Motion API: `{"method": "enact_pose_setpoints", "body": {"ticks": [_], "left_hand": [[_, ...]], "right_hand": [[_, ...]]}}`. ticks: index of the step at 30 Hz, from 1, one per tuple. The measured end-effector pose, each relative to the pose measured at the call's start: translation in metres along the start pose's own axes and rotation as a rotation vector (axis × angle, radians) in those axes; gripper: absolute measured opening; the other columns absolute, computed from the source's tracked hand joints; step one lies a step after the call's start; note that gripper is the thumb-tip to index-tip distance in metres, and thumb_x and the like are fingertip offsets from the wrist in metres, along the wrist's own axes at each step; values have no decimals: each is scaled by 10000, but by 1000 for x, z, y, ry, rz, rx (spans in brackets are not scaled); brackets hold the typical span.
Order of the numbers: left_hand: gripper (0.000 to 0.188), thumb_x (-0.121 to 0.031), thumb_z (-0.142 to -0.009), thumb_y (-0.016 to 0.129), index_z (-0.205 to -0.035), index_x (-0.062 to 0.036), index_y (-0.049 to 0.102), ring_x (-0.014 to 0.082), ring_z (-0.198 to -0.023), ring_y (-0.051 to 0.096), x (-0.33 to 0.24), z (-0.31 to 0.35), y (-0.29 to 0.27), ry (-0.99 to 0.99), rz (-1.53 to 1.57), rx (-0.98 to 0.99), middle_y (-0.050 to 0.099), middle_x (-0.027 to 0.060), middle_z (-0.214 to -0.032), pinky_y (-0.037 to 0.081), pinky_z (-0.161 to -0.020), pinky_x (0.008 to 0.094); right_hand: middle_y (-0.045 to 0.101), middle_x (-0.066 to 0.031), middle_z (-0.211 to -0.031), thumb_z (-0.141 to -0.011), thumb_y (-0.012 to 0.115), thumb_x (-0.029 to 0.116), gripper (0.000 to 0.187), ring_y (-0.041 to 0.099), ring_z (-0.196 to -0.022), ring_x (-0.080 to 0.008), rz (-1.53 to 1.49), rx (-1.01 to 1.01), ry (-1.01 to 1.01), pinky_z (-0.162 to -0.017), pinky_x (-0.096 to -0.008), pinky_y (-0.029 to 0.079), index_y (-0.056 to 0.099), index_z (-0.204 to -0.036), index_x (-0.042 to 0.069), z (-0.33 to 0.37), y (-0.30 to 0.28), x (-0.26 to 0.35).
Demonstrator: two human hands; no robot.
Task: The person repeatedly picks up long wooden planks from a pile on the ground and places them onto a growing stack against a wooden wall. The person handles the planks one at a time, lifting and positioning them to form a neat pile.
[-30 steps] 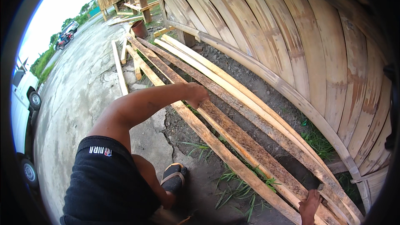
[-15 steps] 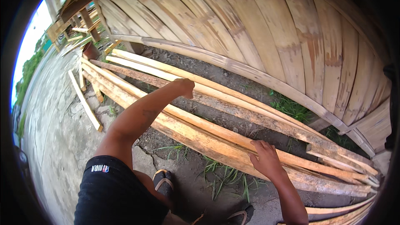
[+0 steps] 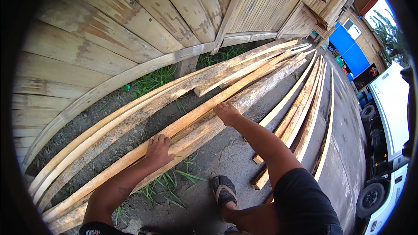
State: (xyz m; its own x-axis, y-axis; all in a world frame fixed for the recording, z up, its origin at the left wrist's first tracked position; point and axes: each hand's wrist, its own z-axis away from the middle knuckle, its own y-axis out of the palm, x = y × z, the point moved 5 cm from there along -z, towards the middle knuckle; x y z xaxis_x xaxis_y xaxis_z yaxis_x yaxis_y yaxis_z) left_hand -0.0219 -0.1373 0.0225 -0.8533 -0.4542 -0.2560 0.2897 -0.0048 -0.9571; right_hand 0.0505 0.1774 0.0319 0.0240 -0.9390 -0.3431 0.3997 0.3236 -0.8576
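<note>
A bundle of long, rough-sawn wooden boards runs from the lower left to the upper right. My left hand [image 3: 159, 152] lies over the near boards with its fingers curled on a pale orange wooden board [image 3: 189, 121]. Farther along the same bundle, my right hand [image 3: 226, 113] bends its fingers over the boards, beside a mottled grey-brown board [image 3: 261, 86]. Both palms face down, and their undersides are hidden. Beyond this bundle lie more long boards [image 3: 130, 114], parallel to it and nearer the wall.
A bamboo-slat wall [image 3: 130, 13] rises behind the boards. To the right, several loose boards [image 3: 300, 122] lie on the concrete. A white truck [image 3: 387, 113] stands at the far right. Grass [image 3: 167, 187] grows near my sandalled foot [image 3: 224, 189].
The view has swung to the right, bringing the truck into sight. My left hand has left the boards nearer the wall and come onto the near bundle. My right hand is farther along it.
</note>
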Motion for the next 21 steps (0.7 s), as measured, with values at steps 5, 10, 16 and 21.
{"method": "enact_pose_setpoints", "body": {"ticks": [5, 10, 16, 21], "left_hand": [[692, -329, -782, 740, -1316, 30, 484, 308, -1206, 401, -4, 14, 7, 27, 17, -130, 455, 154, -1241, 341, -1011, 453], [709, -222, -794, 747, -1372, 15, 412, 311, -1227, 396, -6, 17, 14, -22, -19, -33, 436, 154, -1270, 328, -1036, 439], [722, -210, -758, 766, -1357, 17, 433, 316, -1214, 401, -5, 12, 13, -11, -58, 29, 452, 156, -1237, 332, -1027, 438], [787, -201, -674, 794, -1340, 48, 455, 332, -1169, 411, 6, 13, 13, 34, 134, -1, 461, 168, -1211, 336, -1005, 450]], "right_hand": [[491, -128, -1400, -888, 622, 139, 516, 461, -1330, -268, -89, 46, -22, -1098, -487, 355, 452, -1366, 49, -18, 12, 8], [493, -137, -1411, -922, 562, 123, 451, 458, -1337, -278, -151, -16, -42, -1104, -476, 361, 462, -1355, 48, -7, 7, 7], [547, -133, -1341, -954, 518, 153, 363, 491, -1298, -290, -38, -249, -42, -1082, -475, 382, 519, -1301, 48, -6, 17, 13], [561, -132, -1298, -915, 563, 112, 369, 512, -1259, -296, -115, -156, -102, -1049, -429, 424, 529, -1278, 56, -20, 15, 7]]}}
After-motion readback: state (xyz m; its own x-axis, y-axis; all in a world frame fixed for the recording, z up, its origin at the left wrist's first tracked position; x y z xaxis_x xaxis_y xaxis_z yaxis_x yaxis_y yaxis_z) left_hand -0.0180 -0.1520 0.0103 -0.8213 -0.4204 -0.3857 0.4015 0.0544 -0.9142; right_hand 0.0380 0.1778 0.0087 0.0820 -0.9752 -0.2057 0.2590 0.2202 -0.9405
